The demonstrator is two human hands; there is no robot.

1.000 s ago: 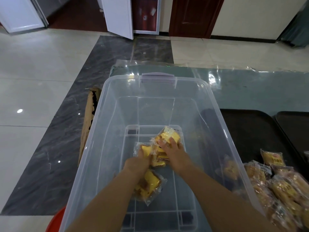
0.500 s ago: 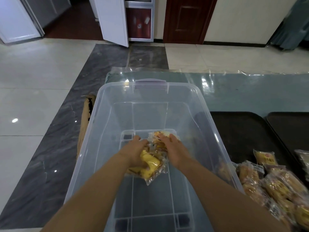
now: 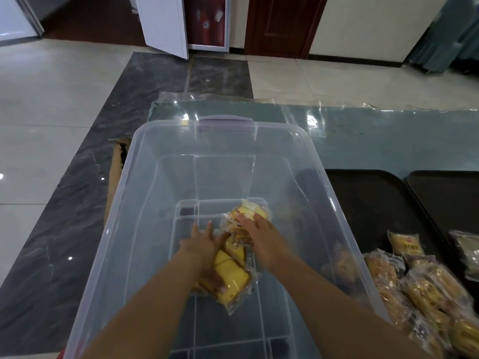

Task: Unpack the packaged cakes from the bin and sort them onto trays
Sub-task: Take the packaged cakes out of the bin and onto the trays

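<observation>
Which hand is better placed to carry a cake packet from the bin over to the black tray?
Probably the right hand: it lies on the far packet, on the bin's side beside the tray.
</observation>
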